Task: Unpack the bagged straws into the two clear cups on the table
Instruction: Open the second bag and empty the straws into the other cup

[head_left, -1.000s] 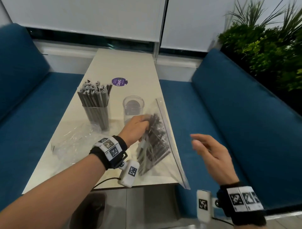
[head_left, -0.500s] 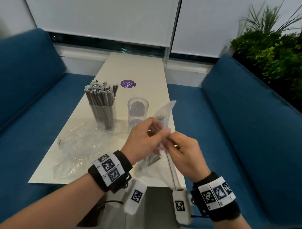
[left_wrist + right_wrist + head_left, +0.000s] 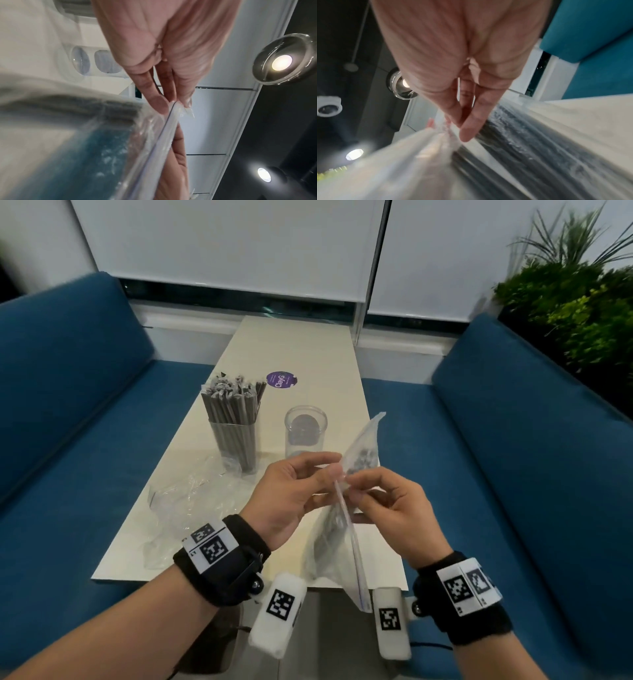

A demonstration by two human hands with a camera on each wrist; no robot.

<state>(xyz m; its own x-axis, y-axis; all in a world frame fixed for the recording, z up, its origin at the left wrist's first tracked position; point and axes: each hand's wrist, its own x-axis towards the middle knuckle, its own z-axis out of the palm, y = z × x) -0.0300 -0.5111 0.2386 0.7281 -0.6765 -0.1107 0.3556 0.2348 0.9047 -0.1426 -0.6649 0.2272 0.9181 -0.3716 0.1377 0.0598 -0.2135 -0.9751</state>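
Second bag held at its seal, one cup filled, one cup unfilled.

The left hand (image 3: pixel 291 491) and right hand (image 3: pixel 390 508) each pinch the zip edge of the bag of straws (image 3: pixel 337 529), grip of both clamped on the plastic, fingertips nearly meeting over the near end of the surface (image 3: pixel 301 344). The bag hangs tilted above that edge; dark straws show through it, and the seal appears not yet parted, though blur leaves this uncertain. The left cup (image 3: pixel 234 440) stands packed with straws. The right cup (image 3: pixel 306 431) just beside it holds none. An emptied bag (image 3: pixel 185 501) lies crumpled to the left. Judgement: roughly half complete; opening, extraction and loading of the second cup remain.
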